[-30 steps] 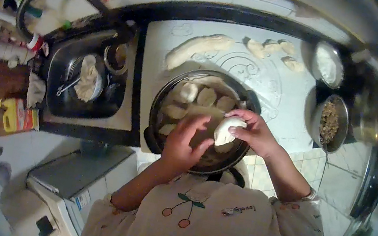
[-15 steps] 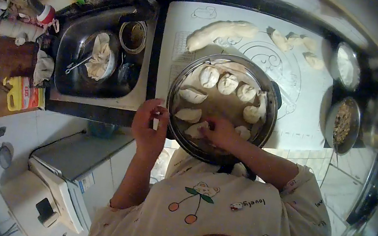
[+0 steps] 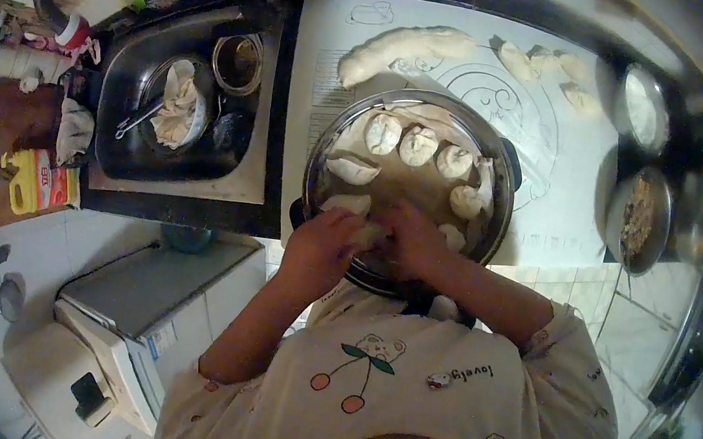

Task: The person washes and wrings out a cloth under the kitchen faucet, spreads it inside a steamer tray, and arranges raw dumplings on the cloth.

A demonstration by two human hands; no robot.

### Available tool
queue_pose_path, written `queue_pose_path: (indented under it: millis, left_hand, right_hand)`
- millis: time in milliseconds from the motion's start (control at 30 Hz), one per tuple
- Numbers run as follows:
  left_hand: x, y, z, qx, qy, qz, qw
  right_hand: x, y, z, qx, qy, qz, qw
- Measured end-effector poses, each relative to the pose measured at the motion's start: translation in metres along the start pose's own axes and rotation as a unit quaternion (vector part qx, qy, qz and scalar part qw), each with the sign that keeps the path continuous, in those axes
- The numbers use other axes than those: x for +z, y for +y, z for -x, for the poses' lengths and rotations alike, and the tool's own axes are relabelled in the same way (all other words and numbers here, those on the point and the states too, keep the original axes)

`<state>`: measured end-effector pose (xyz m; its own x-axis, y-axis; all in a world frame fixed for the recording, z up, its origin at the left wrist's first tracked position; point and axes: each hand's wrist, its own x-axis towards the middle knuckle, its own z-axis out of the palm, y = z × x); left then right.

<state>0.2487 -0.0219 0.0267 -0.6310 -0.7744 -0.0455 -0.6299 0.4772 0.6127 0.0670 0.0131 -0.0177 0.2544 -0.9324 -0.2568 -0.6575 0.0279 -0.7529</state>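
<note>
A round dark-rimmed pan (image 3: 500, 210) stands at the front of the white mat, with several pale dumplings set round its inside, such as a pleated one (image 3: 419, 146) at the back and a crescent one (image 3: 352, 171) at the left. Over the pan's front left part, my left hand (image 3: 325, 248) and my right hand (image 3: 411, 241) meet at a pale dumpling (image 3: 365, 235), mostly covered by the fingers. Both hands have their fingers closed around it.
On the white mat (image 3: 561, 228) lie a long dough roll (image 3: 405, 50) and small dough pieces (image 3: 539, 62). At the right are a bowl of white flour (image 3: 644, 109) and a bowl of filling (image 3: 638, 223). A black sink (image 3: 137, 74) holds bowls, left.
My right hand has lowered the dumpling into the pan's front part. My left hand swung out to the pan's left side, then came back in beside my right hand.
</note>
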Motion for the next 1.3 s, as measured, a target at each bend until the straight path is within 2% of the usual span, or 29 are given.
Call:
queue_pose_path:
  millis: [67, 133, 167, 267, 300, 367, 467, 533, 567, 667, 733, 767, 833, 867, 900, 933, 967, 1000, 1067, 1133, 1233, 1300]
  left_hand:
    - [0.006, 0.003, -0.006, -0.009, -0.09, -0.05, 0.995]
    - [0.01, 0.004, -0.015, -0.032, -0.18, -0.089, 0.979]
    - [0.013, 0.004, -0.016, -0.031, -0.185, -0.102, 0.977]
    - [0.02, 0.004, -0.019, -0.029, -0.211, -0.13, 0.968]
    - [0.019, 0.006, -0.022, -0.03, -0.228, -0.135, 0.964]
    - [0.021, 0.004, -0.023, -0.018, -0.227, -0.145, 0.963]
    - [0.026, -0.002, -0.018, 0.017, -0.177, -0.152, 0.972]
    - [0.027, 0.002, -0.019, 0.041, -0.135, -0.145, 0.979]
    - [0.029, 0.003, -0.021, 0.041, -0.144, -0.144, 0.978]
    - [0.033, 0.008, -0.023, 0.044, -0.177, -0.147, 0.972]
    - [0.031, 0.013, -0.025, 0.042, -0.207, -0.163, 0.964]
    - [0.032, 0.011, -0.023, 0.066, -0.187, -0.167, 0.966]
    - [0.036, 0.007, -0.02, 0.108, -0.146, -0.178, 0.967]
    - [0.033, 0.012, -0.021, 0.096, -0.132, -0.176, 0.971]
    - [0.026, 0.02, -0.022, 0.084, -0.118, -0.174, 0.974]
    - [0.02, 0.027, -0.022, 0.073, -0.104, -0.172, 0.977]
    - [0.018, 0.03, -0.022, 0.061, -0.096, -0.157, 0.981]
    - [0.015, 0.031, -0.022, 0.049, -0.089, -0.142, 0.985]
    - [0.012, 0.04, -0.02, 0.024, -0.059, -0.113, 0.992]
    - [0.01, 0.049, -0.015, -0.007, -0.015, -0.085, 0.996]
    - [0.017, 0.052, -0.002, -0.048, 0.029, -0.049, 0.997]
    - [0.021, 0.056, 0.005, -0.08, 0.055, -0.045, 0.994]
  right_hand:
    - [0.002, 0.008, -0.002, -0.076, 0.041, 0.003, 0.996]
    - [-0.012, 0.0, 0.008, -0.017, 0.046, -0.015, 0.999]
    - [-0.021, -0.007, 0.012, 0.012, 0.047, -0.025, 0.999]
    - [-0.024, -0.009, 0.025, 0.096, -0.145, 0.113, 0.978]
    - [-0.015, -0.004, 0.029, 0.095, -0.154, 0.081, 0.98]
    - [0.008, 0.008, 0.033, 0.088, -0.173, 0.018, 0.981]
    - [0.019, 0.007, 0.034, -0.002, -0.251, 0.06, 0.966]
    - [0.023, 0.013, 0.031, -0.041, -0.165, 0.032, 0.985]
    - [0.025, 0.019, 0.03, -0.059, -0.121, 0.02, 0.991]
    - [0.029, 0.032, 0.031, -0.089, -0.184, 0.051, 0.977]
    - [-0.009, 0.018, 0.036, -0.065, -0.069, 0.021, 0.995]
    - [-0.032, 0.007, 0.037, -0.054, -0.011, 0.006, 0.998]
    - [-0.088, 0.011, 0.043, 0.013, 0.115, -0.121, 0.986]
    - [-0.109, 0.024, 0.043, 0.081, 0.172, -0.187, 0.964]
    - [-0.122, 0.055, 0.042, 0.057, 0.301, -0.156, 0.939]
    - [-0.141, 0.075, 0.039, 0.092, 0.376, -0.126, 0.913]
    - [-0.15, 0.128, 0.035, 0.133, 0.404, -0.112, 0.898]
    - [-0.176, 0.121, 0.036, 0.163, 0.393, 0.083, 0.901]
    - [-0.201, 0.173, 0.03, 0.173, 0.388, 0.144, 0.894]
    - [-0.217, 0.218, 0.017, 0.098, 0.442, 0.347, 0.822]
    - [-0.246, 0.253, -0.007, 0.172, 0.349, 0.313, 0.866]
    - [-0.252, 0.257, -0.016, 0.198, 0.286, 0.33, 0.878]
